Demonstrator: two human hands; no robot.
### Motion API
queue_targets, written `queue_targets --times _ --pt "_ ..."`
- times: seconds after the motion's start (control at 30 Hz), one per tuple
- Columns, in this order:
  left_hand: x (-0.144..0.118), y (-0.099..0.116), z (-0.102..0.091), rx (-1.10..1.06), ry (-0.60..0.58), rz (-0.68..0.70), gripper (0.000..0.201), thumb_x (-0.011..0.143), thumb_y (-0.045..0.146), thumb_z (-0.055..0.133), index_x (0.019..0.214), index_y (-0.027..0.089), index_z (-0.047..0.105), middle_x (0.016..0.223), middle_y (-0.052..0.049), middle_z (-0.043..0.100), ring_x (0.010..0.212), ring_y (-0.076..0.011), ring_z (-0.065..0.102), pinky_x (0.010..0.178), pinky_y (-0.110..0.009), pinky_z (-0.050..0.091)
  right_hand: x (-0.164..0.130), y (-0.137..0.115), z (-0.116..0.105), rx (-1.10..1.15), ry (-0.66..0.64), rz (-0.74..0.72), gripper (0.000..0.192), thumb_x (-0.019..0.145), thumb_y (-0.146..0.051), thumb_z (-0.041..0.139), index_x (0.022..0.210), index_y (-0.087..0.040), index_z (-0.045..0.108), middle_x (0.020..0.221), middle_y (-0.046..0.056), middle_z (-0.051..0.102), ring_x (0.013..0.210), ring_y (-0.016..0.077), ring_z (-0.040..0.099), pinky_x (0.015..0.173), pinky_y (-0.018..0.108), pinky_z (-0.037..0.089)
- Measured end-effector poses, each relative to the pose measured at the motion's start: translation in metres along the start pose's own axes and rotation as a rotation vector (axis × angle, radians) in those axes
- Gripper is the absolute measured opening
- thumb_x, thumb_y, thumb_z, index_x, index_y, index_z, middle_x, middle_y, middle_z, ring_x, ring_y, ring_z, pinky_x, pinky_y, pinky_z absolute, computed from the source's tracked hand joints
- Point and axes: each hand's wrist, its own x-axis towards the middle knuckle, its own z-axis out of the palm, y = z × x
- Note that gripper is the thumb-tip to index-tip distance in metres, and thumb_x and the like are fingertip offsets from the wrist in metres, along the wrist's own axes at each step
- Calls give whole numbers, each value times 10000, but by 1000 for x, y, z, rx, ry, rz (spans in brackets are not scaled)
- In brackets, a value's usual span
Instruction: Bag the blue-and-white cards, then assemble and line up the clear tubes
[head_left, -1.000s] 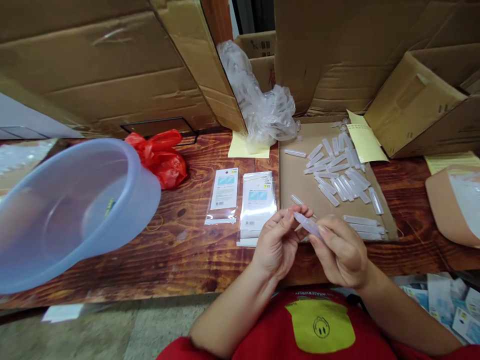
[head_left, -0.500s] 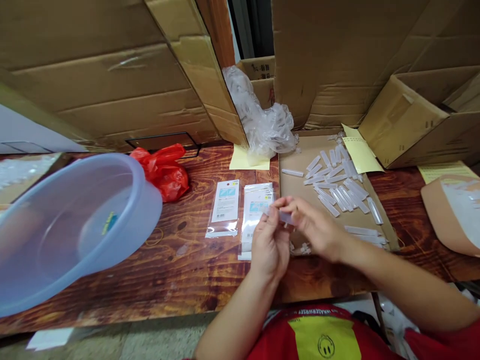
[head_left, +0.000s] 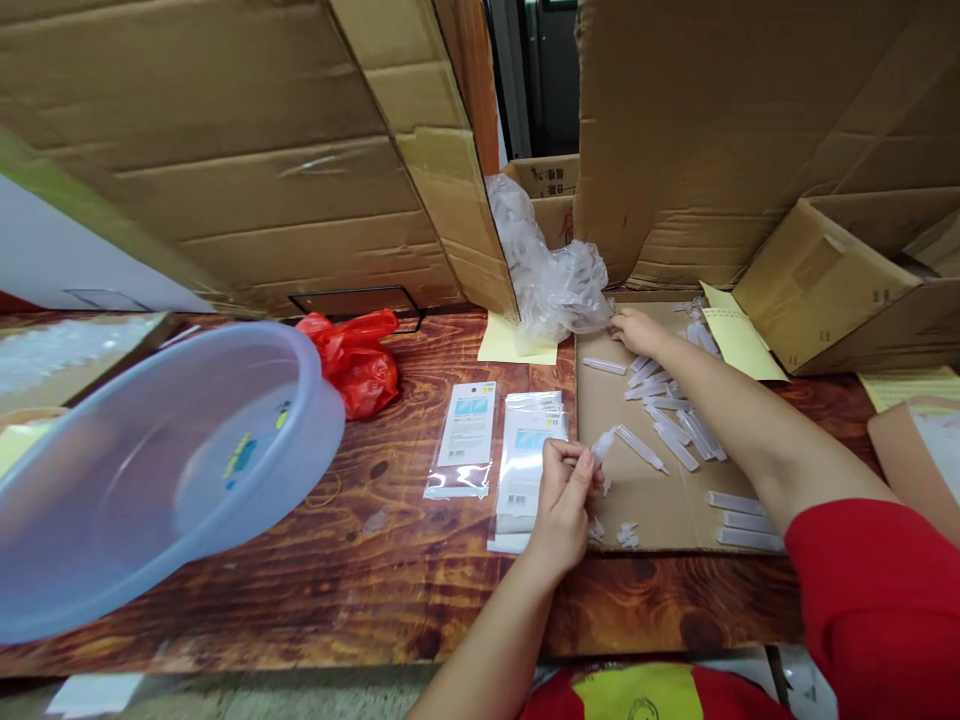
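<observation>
While the left hand [head_left: 564, 500] pinches a small clear plastic tube [head_left: 602, 444] between thumb and fingertips near the middle of the frame, the right hand [head_left: 636, 328] reaches to the upper centre-right, fingers spread low over the cardboard sheet [head_left: 660, 500] beside the crumpled clear bag [head_left: 551, 280]. Whether its fingers have closed on anything cannot be told; they rest at the top edge of the loose tubes [head_left: 675, 420] scattered there. The held tube points up and to the right, just above the sheet's left edge, seemingly kept ready beside the stack of printed sleeves [head_left: 531, 450], which lies flat on the wooden table [head_left: 300, 560] within easy reach. A single sleeve [head_left: 466, 440] lies left of the stack, and a large translucent basin [head_left: 150, 480] tilts at the left of the frame, with a red bag [head_left: 358, 358] behind it.

Compared with half a second ago, the hands have parted: both were then together at the tube over the stack, and now only the left keeps it while the right arm has stretched away toward the far pile. The view has also tipped a little lower.
</observation>
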Motion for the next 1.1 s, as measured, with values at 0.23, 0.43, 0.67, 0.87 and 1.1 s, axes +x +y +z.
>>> queue_targets --times 0.23,0.43,0.67,0.87,1.1 --pt "0 16 4 -85 -34 -92 566 738 597 807 853 225 395 745 74 534 452 -25 352 368 -117 212 -89 -30 -40 410 49 -231 248 875 -366 699 1013 -171 630 971 67 699 868 180 645 769 299 519" --pt "-3 15 7 -110 -148 -55 495 792 521 791 848 227 397 776 64 513 479 -31 348 360 -115 242 -178 -69 -58 584 71 -695 171 899 -344 729 888 -176 698 853 50 697 812 138 650 746 255 506" --pt "-11 7 -2 125 -290 80 320 916 447 681 895 215 463 881 22 515 583 -52 448 492 -183 372 -208 -84 -46 563 -146 -370 510 982 -594 491 786 -163 680 720 57 663 699 146 610 665 261 470" --pt "-15 4 -1 163 -338 16 334 908 480 679 903 213 478 883 -2 530 637 -80 446 548 -213 381 -229 -86 -54 637 -294 -111 519 881 -673 558 973 -175 671 836 54 689 747 160 609 673 269 472" --pt "-18 4 5 -8 -432 -123 352 898 452 703 900 213 443 893 38 509 532 -27 400 467 -180 312 -255 -90 -51 581 -220 -36 381 924 -542 518 984 -184 635 795 38 661 698 157 592 642 272 449"
